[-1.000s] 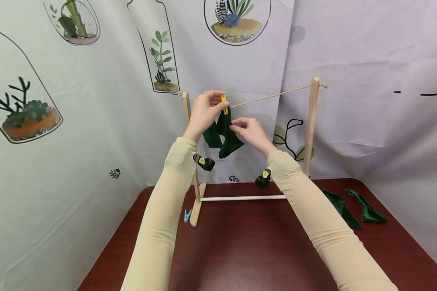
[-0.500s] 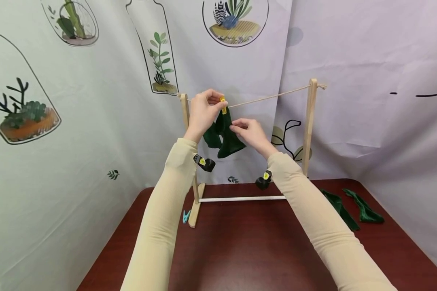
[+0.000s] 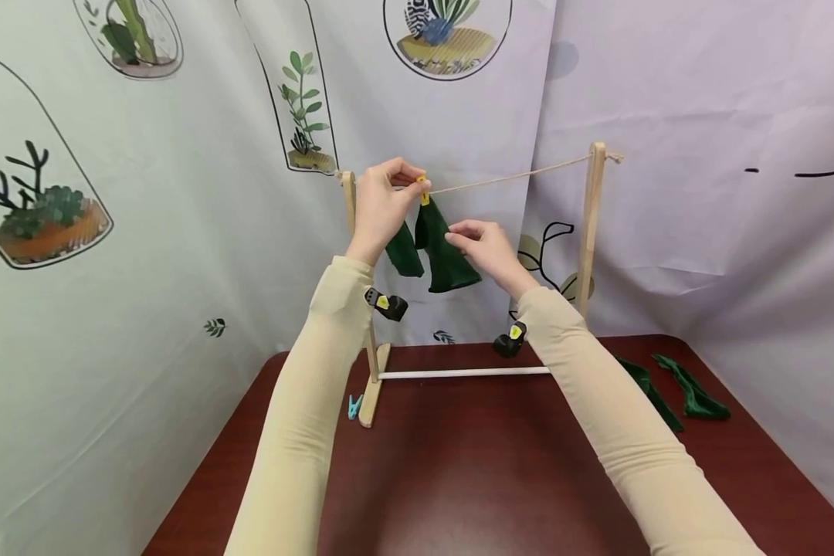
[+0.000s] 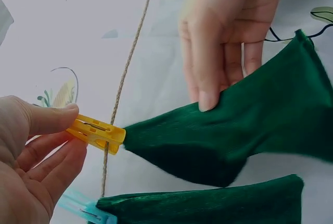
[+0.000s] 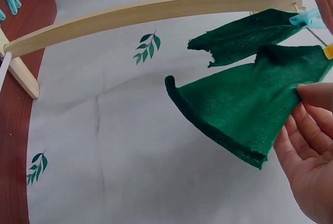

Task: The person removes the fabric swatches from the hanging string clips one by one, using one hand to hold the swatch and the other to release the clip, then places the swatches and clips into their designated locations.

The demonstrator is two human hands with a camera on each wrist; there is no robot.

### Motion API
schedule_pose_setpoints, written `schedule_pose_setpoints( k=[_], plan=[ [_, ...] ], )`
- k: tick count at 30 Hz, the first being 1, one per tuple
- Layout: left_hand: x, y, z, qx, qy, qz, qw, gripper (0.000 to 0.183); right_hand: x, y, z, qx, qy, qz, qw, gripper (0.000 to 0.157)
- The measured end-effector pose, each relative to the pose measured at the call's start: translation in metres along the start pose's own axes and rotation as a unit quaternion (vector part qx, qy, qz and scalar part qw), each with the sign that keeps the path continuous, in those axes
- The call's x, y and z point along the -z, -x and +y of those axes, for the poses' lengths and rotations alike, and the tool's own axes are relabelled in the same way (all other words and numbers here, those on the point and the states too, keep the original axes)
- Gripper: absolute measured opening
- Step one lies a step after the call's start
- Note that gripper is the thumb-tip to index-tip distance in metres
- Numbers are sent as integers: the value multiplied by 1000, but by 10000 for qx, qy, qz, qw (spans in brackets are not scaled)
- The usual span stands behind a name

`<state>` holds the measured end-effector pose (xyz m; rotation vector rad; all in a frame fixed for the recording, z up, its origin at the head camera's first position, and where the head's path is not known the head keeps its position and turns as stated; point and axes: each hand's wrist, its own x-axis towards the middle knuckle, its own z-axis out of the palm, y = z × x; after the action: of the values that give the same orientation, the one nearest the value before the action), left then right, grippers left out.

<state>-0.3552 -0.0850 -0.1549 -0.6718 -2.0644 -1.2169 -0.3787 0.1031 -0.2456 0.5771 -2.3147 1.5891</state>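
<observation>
My left hand (image 3: 378, 205) pinches a yellow clothespin (image 4: 96, 133) by its handle end, between thumb and fingers. In the left wrist view, that clothespin sits across the rope (image 4: 130, 49) with its tip at the narrow top of a dark green velvety cloth piece (image 4: 260, 104). With thumb and fingertips, my right hand (image 3: 485, 249) pinches the side edge of this same cloth, which flares out toward its bottom. Beside it hangs a second green cloth (image 5: 242, 39), held at the rope by a light blue clothespin (image 5: 304, 18).
The rope runs between two wooden posts (image 3: 591, 224), joined low down by a white rod (image 3: 466, 373). On the dark red table (image 3: 459, 471) lie more green cloth pieces (image 3: 702, 401) at the right and a blue clothespin (image 3: 354, 407) at the left. A printed curtain hangs behind.
The lower part of the pinched green cloth has swung right and spread wider as my right hand moved slightly right. My left hand has stayed on the yellow clothespin.
</observation>
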Motion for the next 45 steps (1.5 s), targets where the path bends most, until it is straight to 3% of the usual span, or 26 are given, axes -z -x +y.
schedule_pose_setpoints(
  k=[7,16,30,45],
  plan=[
    [10,1,8,-7,-131,166,9998,14,7,12,5,54,127,-39,9999,33],
    [28,13,9,-268,-9,241,9994,13,25,35,12,62,502,-106,9987,33],
    [98,40,-12,34,-489,805,9955,22,91,75,16,-332,851,341,9952,46],
    [161,83,-34,446,-858,1201,9880,22,170,133,12,-730,1399,1022,9822,57]
  ],
)
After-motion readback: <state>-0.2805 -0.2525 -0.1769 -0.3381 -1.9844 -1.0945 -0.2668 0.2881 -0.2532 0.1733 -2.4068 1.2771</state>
